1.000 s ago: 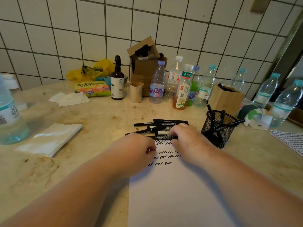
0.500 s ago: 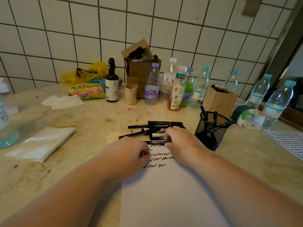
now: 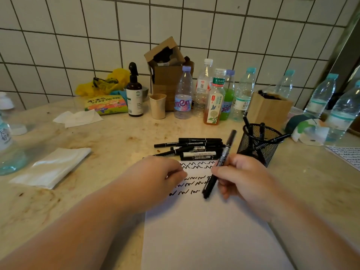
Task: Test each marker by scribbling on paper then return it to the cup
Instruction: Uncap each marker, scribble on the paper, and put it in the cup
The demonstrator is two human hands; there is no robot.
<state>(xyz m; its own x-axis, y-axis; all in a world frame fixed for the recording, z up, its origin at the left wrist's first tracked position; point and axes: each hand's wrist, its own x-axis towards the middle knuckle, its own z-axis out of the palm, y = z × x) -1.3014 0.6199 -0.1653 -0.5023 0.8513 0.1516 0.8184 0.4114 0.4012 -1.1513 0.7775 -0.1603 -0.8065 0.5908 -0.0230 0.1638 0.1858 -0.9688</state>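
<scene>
My right hand (image 3: 240, 177) grips a black marker (image 3: 222, 162), held tilted above the white paper (image 3: 204, 230) with its lower end over the scribbles. Several rows of black squiggles (image 3: 194, 178) cover the top of the sheet. My left hand (image 3: 155, 178) rests curled on the paper's top left corner with its fingers closed; nothing shows in it. A pile of black markers (image 3: 196, 149) lies just beyond the sheet. The black mesh cup (image 3: 257, 145), to the right of the pile, holds several markers.
Along the tiled wall stand several plastic bottles (image 3: 183, 94), a dark spray bottle (image 3: 134, 94), a beige cup (image 3: 157, 106) and cardboard boxes (image 3: 167, 75). A folded white cloth (image 3: 52, 166) lies at the left. More bottles (image 3: 342, 114) stand at the right beside another scribbled sheet (image 3: 346, 154).
My right hand has taken one marker from the pile and lifted it over the paper. My left hand stays on the sheet's corner. The view has shifted slightly.
</scene>
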